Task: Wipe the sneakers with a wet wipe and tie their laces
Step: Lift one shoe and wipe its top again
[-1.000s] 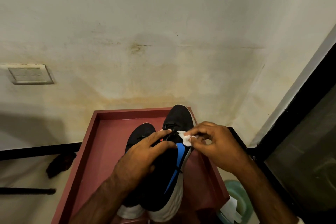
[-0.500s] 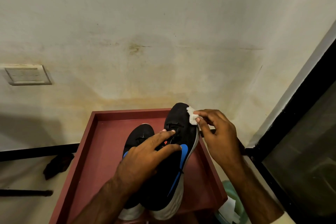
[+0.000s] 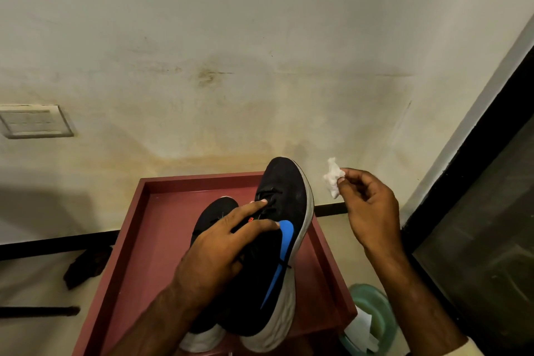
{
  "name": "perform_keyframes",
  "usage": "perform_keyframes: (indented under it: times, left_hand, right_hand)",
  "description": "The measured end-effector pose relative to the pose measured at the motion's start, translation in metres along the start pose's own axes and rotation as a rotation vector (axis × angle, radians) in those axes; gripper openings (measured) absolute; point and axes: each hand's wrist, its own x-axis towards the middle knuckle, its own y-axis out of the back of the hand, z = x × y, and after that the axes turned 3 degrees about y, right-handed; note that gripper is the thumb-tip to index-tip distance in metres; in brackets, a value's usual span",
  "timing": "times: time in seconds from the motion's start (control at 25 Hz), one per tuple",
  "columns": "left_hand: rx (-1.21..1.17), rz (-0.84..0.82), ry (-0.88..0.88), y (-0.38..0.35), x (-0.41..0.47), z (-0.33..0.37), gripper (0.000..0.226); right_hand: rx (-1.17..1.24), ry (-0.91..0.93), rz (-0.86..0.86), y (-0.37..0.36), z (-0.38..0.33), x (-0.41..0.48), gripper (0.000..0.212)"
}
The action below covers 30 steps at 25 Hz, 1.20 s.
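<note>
Your right hand [image 3: 372, 211] pinches a crumpled white wet wipe [image 3: 333, 178] between thumb and fingertips, the remaining fingers loosely curled. It hangs in the air beyond the right edge of the table [image 3: 138, 254], with the wipe held apart from both shoes. Your left hand [image 3: 219, 243] holds the blue-marked sneaker [image 3: 284, 191] over the middle of the table. Your forefinger lies straight along the laces and the next finger reaches toward the blue mark. The lower fingers seem to curl around the shoe's side, though your thumb is hidden. This sneaker is tilted onto its side, white sole turned to the table's right, and its toe reaches past the table's far rim. The second sneaker [image 3: 211, 214], also black with a white sole, lies just left of it inside the table's raised red rim and partly under your hand. The two shoes touch. A pale green tub [image 3: 375, 309] holding white paper sits on the floor by the table's near right corner. A dark object [image 3: 86, 263] lies on the floor off the table's left side.
</note>
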Motion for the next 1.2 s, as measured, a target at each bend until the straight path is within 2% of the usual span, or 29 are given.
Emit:
perform_keyframes:
  times: [0.16,0.4,0.48,0.68,0.84,0.92,0.96,1.08,1.2]
  left_hand:
    - [-0.047,0.004,-0.053,0.000,-0.002,0.002,0.091]
    - [0.022,0.000,-0.016,-0.001,-0.001,0.001,0.090]
    - [0.042,-0.014,0.039,-0.007,0.001,0.001,0.087]
    - [0.101,-0.066,0.119,-0.024,0.009,0.004,0.051]
    - [0.249,-0.314,0.203,-0.043,0.015,0.011,0.050]
    - [0.278,-0.334,0.237,-0.046,0.017,0.013,0.049]
    - [0.281,-0.334,0.251,-0.047,0.018,0.012,0.048]
    - [0.291,-0.358,0.273,-0.051,0.016,0.007,0.044]
    - [0.277,-0.378,0.306,-0.053,0.016,0.008,0.043]
  right_hand:
    - [0.121,-0.048,0.060,0.002,-0.003,0.001,0.019]
    - [0.050,-0.035,-0.015,-0.003,-0.002,-0.002,0.020]
    - [-0.077,-0.012,-0.089,-0.006,-0.001,-0.005,0.020]
    - [-0.564,-0.040,-0.408,-0.013,0.008,-0.017,0.015]
    - [-0.836,-0.206,-0.742,-0.025,0.025,-0.025,0.020]
    - [-0.977,-0.141,-0.857,-0.030,0.036,-0.029,0.022]
    - [-1.007,-0.111,-0.891,-0.032,0.038,-0.030,0.023]
    - [-0.974,-0.196,-1.000,-0.031,0.037,-0.029,0.030]
    - [-0.967,-0.176,-1.041,-0.032,0.037,-0.031,0.037]
